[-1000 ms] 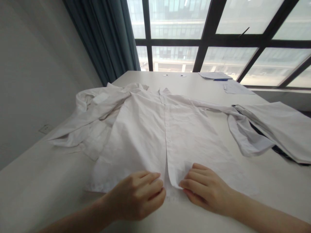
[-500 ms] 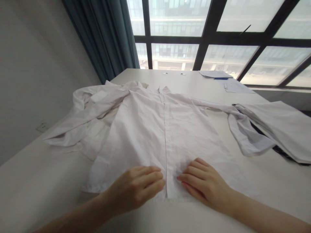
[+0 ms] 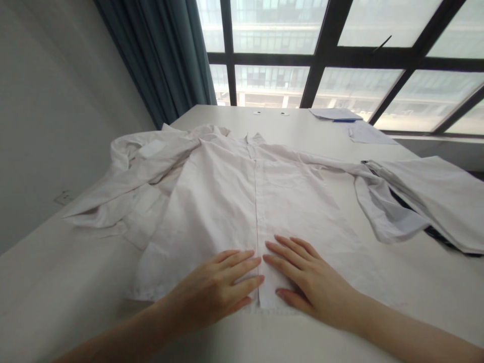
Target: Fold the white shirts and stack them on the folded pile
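the shirt (image 3: 223, 191) lies spread face up in mid-view on the table (image 3: 295, 126), collar at 12 o'clock towards the window (image 3: 276, 60), hem at 6, nearest the person. its front edge (image 3: 260, 232) has just been let go and now lies down flat: the two halves meet nearly all the way, with a thin dark slit showing by the hem. that seems to leave the front closed and fairly even, though soft creases still cross both halves.

from the shirt's middle, the left hand (image 3: 212, 290) is at 7 o'clock and the right hand (image 3: 317, 282) at 5. both have opened out of a pinch; the fingers are loosely spread, palms down on the cloth either side of the edge, grasping nothing. how hard they press, one cannot tell.

further out, one sleeve (image 3: 124, 189) reaches to 9 over rumpled cloth (image 3: 145, 214); the other (image 3: 385, 214) bends at 3, touching a folded white cloth (image 3: 438, 186). papers (image 3: 335, 114) and a blue pen (image 3: 344, 121) lie at 1, a curtain (image 3: 166, 60) hangs at 11.
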Tool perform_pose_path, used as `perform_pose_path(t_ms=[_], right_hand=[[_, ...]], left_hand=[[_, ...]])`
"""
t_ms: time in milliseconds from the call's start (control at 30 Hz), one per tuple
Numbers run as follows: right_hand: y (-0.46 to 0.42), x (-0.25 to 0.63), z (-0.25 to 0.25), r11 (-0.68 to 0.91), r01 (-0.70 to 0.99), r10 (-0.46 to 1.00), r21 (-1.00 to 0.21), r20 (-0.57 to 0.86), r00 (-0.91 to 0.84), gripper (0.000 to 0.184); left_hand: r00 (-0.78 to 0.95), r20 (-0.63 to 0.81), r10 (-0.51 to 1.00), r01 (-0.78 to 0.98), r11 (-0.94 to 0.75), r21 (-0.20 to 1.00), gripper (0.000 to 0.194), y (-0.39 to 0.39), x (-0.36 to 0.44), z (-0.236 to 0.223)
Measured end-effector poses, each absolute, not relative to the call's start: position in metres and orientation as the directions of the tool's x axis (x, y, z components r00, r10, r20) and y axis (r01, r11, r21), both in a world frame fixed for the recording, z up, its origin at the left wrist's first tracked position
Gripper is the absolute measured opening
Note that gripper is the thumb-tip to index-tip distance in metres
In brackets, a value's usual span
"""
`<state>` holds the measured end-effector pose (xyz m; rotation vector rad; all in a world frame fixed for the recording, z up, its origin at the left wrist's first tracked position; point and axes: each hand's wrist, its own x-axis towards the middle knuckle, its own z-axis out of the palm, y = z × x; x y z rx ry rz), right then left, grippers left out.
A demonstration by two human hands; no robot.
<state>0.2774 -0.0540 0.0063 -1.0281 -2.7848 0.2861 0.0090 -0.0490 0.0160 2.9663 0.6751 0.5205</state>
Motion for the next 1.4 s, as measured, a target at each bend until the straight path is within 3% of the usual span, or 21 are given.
perform_pose_path(t_ms=[300, 467, 600, 733, 967, 1167, 1300, 1400], right_hand=[[-0.054, 0.278, 0.005, 0.730, 0.633, 0.659, -0.257, 0.019, -0.752, 0.064], [-0.054, 0.278, 0.008, 0.713, 0.640, 0.664, -0.285, -0.017, -0.747, 0.064], [-0.054, 0.275, 0.011, 0.698, 0.654, 0.672, -0.290, -0.049, -0.739, 0.065], [-0.054, 0.274, 0.012, 0.687, 0.659, 0.674, -0.307, -0.070, -0.735, 0.065], [-0.059, 0.276, 0.012, 0.649, 0.654, 0.676, -0.389, -0.101, -0.730, 0.065], [-0.059, 0.283, 0.029, 0.574, 0.592, 0.631, -0.566, -0.154, -0.760, 0.066], [-0.037, 0.312, 0.041, 0.472, 0.657, 0.790, -0.588, -0.049, -0.612, 0.047], [-0.006, 0.352, 0.045, 0.416, 0.797, 0.910, -0.439, 0.190, -0.370, 0.041]], left_hand=[[0.843, 0.374, 0.387, 0.364, -0.922, 0.133, 0.018, -0.049, 0.009, 0.021], [0.730, 0.366, 0.578, 0.535, -0.815, 0.220, 0.021, -0.040, 0.005, 0.013], [0.609, 0.324, 0.724, 0.750, -0.658, 0.061, 0.035, -0.033, -0.007, -0.004], [0.624, 0.243, 0.743, 0.776, -0.626, -0.077, 0.062, -0.031, -0.017, -0.014], [0.667, 0.210, 0.715, 0.745, -0.648, -0.159, 0.071, -0.034, -0.020, -0.012], [0.678, 0.218, 0.702, 0.735, -0.646, -0.208, 0.073, -0.042, -0.024, -0.015], [0.681, 0.209, 0.702, 0.732, -0.658, -0.177, 0.072, -0.040, -0.029, -0.009], [0.657, 0.234, 0.717, 0.748, -0.657, -0.088, 0.055, -0.025, -0.022, 0.008]])
